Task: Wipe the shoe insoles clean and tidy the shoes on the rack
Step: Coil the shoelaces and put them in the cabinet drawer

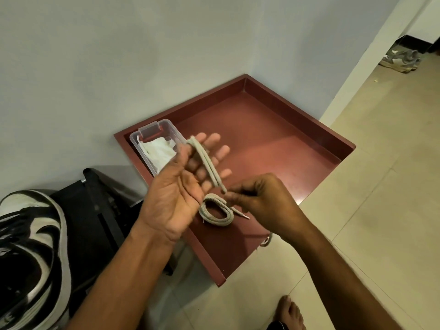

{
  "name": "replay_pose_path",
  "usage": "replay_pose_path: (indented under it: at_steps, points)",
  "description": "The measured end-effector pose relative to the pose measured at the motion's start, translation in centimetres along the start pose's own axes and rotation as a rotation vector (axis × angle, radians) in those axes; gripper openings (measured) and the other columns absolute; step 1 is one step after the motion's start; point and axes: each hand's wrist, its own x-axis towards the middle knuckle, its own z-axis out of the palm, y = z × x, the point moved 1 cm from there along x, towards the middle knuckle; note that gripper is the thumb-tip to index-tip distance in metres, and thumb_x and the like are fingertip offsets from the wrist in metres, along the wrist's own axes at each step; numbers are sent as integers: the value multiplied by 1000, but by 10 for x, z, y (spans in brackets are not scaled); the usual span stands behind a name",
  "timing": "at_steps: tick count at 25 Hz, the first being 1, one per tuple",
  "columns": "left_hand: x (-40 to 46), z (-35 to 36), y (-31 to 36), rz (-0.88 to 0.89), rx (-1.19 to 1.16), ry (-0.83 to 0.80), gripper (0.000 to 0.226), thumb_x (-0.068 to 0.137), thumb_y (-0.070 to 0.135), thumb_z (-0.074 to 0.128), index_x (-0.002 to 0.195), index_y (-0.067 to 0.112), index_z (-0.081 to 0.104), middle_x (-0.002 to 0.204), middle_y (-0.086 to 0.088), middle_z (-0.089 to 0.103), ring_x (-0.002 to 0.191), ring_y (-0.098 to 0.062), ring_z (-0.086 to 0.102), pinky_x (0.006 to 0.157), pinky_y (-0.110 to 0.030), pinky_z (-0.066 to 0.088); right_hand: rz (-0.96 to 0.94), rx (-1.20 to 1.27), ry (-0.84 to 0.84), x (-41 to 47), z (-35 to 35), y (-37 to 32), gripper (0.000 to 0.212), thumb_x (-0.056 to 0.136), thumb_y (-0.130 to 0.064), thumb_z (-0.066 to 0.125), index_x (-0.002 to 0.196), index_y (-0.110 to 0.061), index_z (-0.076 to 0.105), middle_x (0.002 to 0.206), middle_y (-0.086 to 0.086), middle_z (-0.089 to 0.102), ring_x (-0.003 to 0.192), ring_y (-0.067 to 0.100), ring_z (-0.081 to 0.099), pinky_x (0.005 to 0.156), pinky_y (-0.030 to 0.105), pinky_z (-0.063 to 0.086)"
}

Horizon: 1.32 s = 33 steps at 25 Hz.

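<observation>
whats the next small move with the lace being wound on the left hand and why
Probably one more turn round the left hand: the shoelace loops over its straight fingers, and the right hand pinches the loose end. A finished coil already lies in the red tray.

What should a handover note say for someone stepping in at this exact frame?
Left hand: open, palm up, a grey lace looped over its fingers.
Right hand: pinches that lace's end.
A second lace, coiled, lies in the red tray. A clear box of wipes sits in the tray's far left corner.
A black-and-white shoe is at lower left; a grey pair stands far right.
Done: one lace coiled. Left: finish this coil. No insoles in view, so wiping progress is unknown.
</observation>
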Motion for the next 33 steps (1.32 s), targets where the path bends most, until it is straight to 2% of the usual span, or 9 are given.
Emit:
replay_pose_path:
  at_steps: [4,8,12,16,18,21,25,28,33]
  points:
    - [0,-9,3,71,346,115,57,90,40,45,137,7,51,127,-8,68,119,-23,64,98,-44,52,-139,-21,-75,-3,-7,-14,21,78,-20,77,98,-14,78,77,-20,73,68,-5,66,64,17,52]
    - [-9,-9,-13,-214,794,-152,58,87,57,48,119,13,67,117,-8,72,114,-24,66,90,-40,53,-255,174,204,-2,-31,-20,20,72,-7,78,92,-7,77,70,-18,71,62,-5,63,61,10,47]
    - [-14,-10,-13,-421,462,-394,80,86,66,50,137,5,55,132,-18,62,124,-35,59,104,-50,47,-67,321,260,0,-27,-6,11,77,0,74,84,-8,77,76,-3,75,60,0,62,57,15,49]
    - [-6,-6,0,-172,-29,-294,86,88,62,47,143,-3,43,142,-21,53,132,-39,50,108,-58,40,55,72,0,0,-7,6,7,85,-13,73,84,-16,79,66,-8,72,52,-4,56,54,12,42]
    - [0,-12,7,20,-13,-80,86,87,63,40,144,0,43,140,-17,56,131,-34,53,106,-56,43,6,-103,-154,-2,-4,2,14,84,-17,75,97,-16,79,80,-13,74,58,-10,59,59,8,44]
    - [2,-20,7,121,391,166,80,83,65,35,137,7,51,130,-7,66,124,-22,60,107,-46,44,-96,-143,-235,-4,-11,-12,22,82,-16,76,104,-19,77,85,-15,75,65,-10,61,63,13,49]
    - [-7,-17,-14,-163,745,-55,69,87,68,48,117,9,67,113,-13,73,112,-28,67,87,-37,55,-194,145,165,-2,-31,-23,21,76,-8,77,96,-14,77,70,-17,71,58,-6,59,59,9,45]
    - [-12,-13,-11,-360,485,-288,92,77,75,56,128,-2,61,121,-24,67,119,-38,61,97,-44,53,-105,241,289,1,-35,-13,15,77,-5,77,91,-10,77,73,-9,74,56,-1,58,57,13,47]
    - [-5,-11,-3,-182,-51,-233,89,89,67,35,136,-7,51,134,-20,60,130,-39,52,105,-59,42,1,-18,3,-3,-14,-3,9,84,-16,74,86,-24,78,64,-10,71,52,-1,54,55,20,47]
